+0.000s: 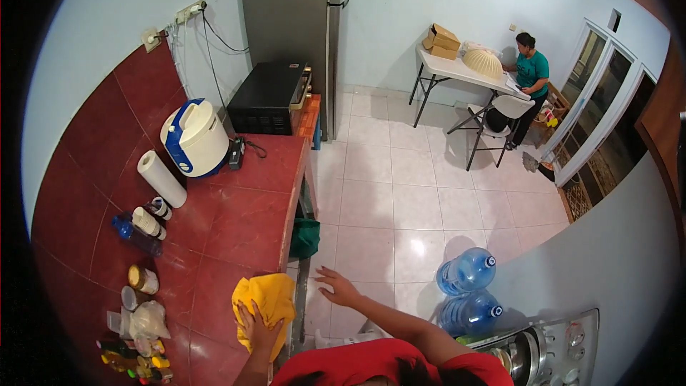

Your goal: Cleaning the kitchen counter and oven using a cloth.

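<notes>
On the near end of the red tiled counter (236, 232), a bunched yellow cloth (266, 293) lies against the right edge, part of it drooping over. My left hand (259, 330) presses down on this cloth, fingers spread across its folds and thumb apart, gripping it. What lies beneath the cloth is hidden. My right hand (338, 288) is in the air just off the counter's edge, above the floor. Its fingers are apart and it holds nothing. Below the counter's edge, near the cloth, hangs something dark green (305, 238).
Along the wall stand a rice cooker (196, 136), a paper towel roll (161, 179), a bottle (136, 236) and several jars. A black oven (264, 99) sits beyond. Large blue water bottles (466, 271) stand right, beside a dish rack (564, 357). Another person (532, 71) stands at the far table (457, 66).
</notes>
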Tool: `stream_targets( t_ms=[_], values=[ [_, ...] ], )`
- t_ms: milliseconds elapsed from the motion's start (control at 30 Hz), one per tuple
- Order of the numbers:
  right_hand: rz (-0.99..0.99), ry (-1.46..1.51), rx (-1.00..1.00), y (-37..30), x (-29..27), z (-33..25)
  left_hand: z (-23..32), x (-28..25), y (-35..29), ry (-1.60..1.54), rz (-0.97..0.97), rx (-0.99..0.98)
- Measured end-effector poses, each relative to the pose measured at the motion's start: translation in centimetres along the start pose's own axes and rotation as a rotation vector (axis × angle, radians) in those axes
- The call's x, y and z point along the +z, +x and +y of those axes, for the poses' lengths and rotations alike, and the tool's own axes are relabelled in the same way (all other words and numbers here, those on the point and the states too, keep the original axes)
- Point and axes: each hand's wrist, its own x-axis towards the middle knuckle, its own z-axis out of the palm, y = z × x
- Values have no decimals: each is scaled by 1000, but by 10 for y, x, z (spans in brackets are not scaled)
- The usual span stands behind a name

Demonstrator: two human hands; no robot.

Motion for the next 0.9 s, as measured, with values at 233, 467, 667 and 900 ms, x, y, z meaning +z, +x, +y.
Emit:
stream_targets(
  t_ms=[233,467,667,900],
  values=[
    [102,-46,127,-4,-32,22,52,11,73,66,14,-52],
    [73,-9,120,0,-31,21,62,15,134,54,-1,0],
    [53,-4,173,-11,-27,16,77,19,167,-20,-39,-231],
    [19,35,203,-1,2,-7,73,14,173,-264,13,-332]
  ],
)
